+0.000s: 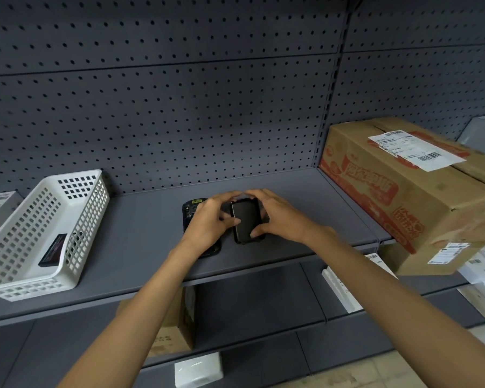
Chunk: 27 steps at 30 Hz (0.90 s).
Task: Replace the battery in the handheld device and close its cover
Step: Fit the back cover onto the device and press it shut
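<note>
A black handheld device (189,210) lies on the grey shelf (140,247), its open back facing up, mostly hidden under my left hand. Just right of it is a smooth black cover (245,219), standing slightly tilted on the shelf. My left hand (210,222) rests over the device with its thumb on the cover's left edge. My right hand (275,217) wraps the cover's top and right side, thumb at its lower right corner. A flat black battery (53,249) with a dark label lies inside the white basket (20,219) at the left.
A large cardboard box (415,191) with a shipping label sits on the shelf at the right, overhanging its edge. Pegboard wall (179,107) closes off the back. Lower shelves hold a small cardboard box (174,329), a white packet (198,369) and papers.
</note>
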Motion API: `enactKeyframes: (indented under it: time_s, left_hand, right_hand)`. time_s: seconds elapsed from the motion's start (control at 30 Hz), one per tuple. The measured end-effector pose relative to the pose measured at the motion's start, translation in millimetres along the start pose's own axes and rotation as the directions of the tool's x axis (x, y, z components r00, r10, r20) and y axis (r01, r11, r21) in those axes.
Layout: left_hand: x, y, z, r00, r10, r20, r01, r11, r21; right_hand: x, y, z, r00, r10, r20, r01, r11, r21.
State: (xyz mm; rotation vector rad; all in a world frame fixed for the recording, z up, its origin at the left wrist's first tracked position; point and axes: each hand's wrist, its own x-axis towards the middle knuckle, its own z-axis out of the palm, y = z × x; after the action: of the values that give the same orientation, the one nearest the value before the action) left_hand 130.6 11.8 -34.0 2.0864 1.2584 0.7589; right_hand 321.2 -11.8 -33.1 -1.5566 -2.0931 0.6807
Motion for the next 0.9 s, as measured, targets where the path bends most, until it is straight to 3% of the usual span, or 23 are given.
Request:
enactKeyframes:
  time_s: [0.3,0.9]
  left_hand:
    - [-16.5,-0.7,-25.2,0.981,0.052,-0.186,-0.059,0.998,-0.029]
    - [-48.2,-31.1,-72.1,0.956,-0.032,-0.292,0.012,0.998,-0.069]
  right_hand:
    - [14.0,-28.4,2.8,0.979,-0.114,-0.172,0.123,0.992,0.041]
    - [42.4,-71.3,34.8,0.975,-0.201,-0.099,0.208,0.976,0.068]
